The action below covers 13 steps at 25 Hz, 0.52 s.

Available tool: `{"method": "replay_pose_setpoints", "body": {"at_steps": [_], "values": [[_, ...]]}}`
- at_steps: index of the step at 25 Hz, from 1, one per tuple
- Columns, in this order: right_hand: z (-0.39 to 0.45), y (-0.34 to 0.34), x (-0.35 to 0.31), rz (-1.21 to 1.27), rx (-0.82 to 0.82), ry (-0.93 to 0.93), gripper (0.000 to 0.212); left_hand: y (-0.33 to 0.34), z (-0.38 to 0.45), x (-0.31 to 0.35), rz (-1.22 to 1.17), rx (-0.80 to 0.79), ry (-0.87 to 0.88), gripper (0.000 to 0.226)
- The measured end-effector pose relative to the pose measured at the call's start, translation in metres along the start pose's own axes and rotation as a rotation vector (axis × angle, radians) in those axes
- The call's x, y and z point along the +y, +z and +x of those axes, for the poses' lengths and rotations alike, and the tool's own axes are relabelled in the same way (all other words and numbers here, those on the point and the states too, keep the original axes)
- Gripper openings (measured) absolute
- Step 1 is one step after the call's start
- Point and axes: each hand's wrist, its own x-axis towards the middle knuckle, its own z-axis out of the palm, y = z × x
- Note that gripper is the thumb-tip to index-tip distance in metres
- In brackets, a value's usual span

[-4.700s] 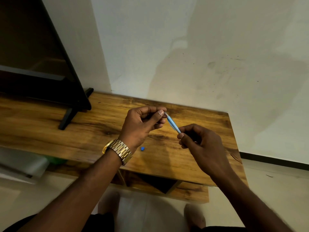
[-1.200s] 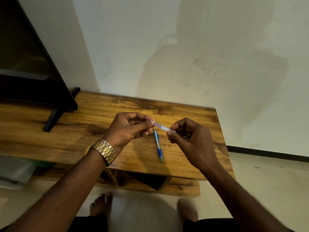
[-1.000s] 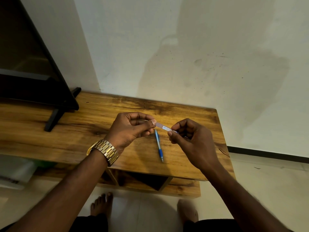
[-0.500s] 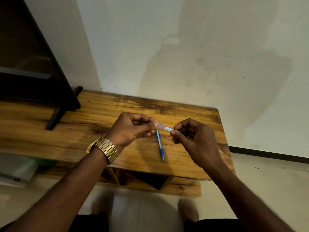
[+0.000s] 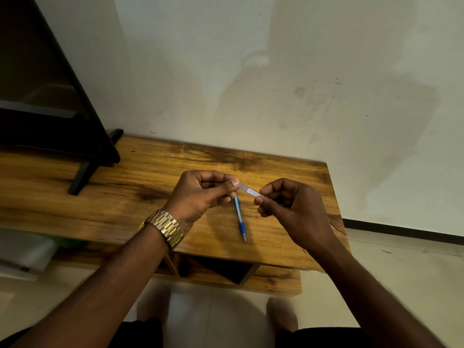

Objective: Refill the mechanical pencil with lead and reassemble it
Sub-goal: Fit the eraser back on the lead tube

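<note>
A blue mechanical pencil (image 5: 240, 219) lies on the wooden table (image 5: 125, 197), tip toward me, between and below my two hands. Both hands are raised a little above it. Between them I hold a slim clear lead tube with a small label (image 5: 247, 191). My left hand (image 5: 203, 194) pinches its left end with thumb and forefinger. My right hand (image 5: 293, 209) pinches its right end the same way, and its curled fingers hide that end. The tube's cap and the leads cannot be made out.
A black TV (image 5: 45, 96) on a stand foot (image 5: 80, 177) occupies the table's left rear. The wall rises right behind the table. The table's right edge (image 5: 336, 204) is close to my right hand. An open shelf sits under the top, my feet below.
4.7 s ago I held the pencil in both hands; now it lies on the table and I hold the lead tube. Over the last second the hands have barely moved.
</note>
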Motion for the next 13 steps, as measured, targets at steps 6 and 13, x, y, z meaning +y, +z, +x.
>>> {"method": "replay_pose_setpoints", "body": {"at_steps": [6,13], "values": [[-0.002,0.002,0.005,0.017,0.034,-0.014,0.015,0.001,0.0,-0.004,-0.048,-0.032,-0.058,0.037],[-0.001,0.012,0.007,-0.15,0.103,-0.058,0.017,0.012,0.002,-0.01,-0.012,0.066,0.039,0.023]]}}
